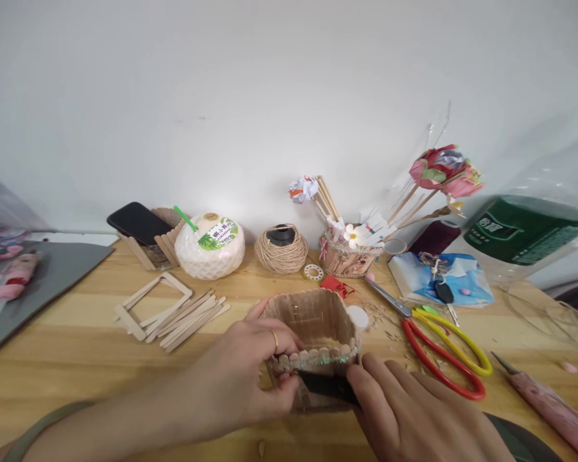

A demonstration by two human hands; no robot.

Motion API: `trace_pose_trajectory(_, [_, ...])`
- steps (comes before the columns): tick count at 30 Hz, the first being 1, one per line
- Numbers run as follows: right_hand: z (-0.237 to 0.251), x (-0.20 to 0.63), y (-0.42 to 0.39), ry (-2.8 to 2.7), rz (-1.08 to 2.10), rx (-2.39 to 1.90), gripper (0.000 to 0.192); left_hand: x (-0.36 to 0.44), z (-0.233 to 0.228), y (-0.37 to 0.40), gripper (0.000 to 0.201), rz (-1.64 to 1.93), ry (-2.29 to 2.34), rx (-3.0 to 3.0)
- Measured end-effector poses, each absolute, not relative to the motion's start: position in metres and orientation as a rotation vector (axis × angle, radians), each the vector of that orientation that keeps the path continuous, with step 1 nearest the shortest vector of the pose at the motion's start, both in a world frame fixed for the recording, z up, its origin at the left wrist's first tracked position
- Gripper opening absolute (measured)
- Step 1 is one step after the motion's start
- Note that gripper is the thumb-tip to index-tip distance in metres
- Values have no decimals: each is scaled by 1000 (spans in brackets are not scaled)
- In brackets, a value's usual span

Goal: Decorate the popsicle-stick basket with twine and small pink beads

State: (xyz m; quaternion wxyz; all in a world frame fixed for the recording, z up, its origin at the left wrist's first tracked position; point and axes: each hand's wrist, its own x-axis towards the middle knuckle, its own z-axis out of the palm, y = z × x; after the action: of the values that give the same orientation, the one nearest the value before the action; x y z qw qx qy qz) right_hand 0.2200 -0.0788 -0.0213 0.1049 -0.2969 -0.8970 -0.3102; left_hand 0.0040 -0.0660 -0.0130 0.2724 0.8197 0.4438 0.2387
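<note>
Where a grey mat (52,276) covers the left end of the worktop (77,359), pink items (22,269) lie on top. Next come a phone (139,223) resting in a stick-built holder (142,253), a frame of flat sticks (177,285), a loose pile of sticks (187,324) beside it, and a white coconut (210,250). The left hand (250,366) pinches the near rim of the stick box (318,314), at front centre, fingers inside and thumb outside. Across the box's near side, just below the glittery trim (313,361), the right hand (404,404) grips a black tool (328,387). Further right lie red-and-yellow scissors (407,312), keys (444,292) on a blue packet (476,282), and a pink-handled pointed tool (546,404).
</note>
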Motion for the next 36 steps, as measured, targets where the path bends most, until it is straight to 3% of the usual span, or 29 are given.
trace_pose_trajectory(21, [-24, 213, -72, -2525, -984, -982, 28, 4, -10, -67, 7, 667, 1355, 1768])
trace_pose_trajectory(36, [-14, 217, -63, -2599, -499, -866, 21, 5, -9, -68, 9, 690, 1292, 1643])
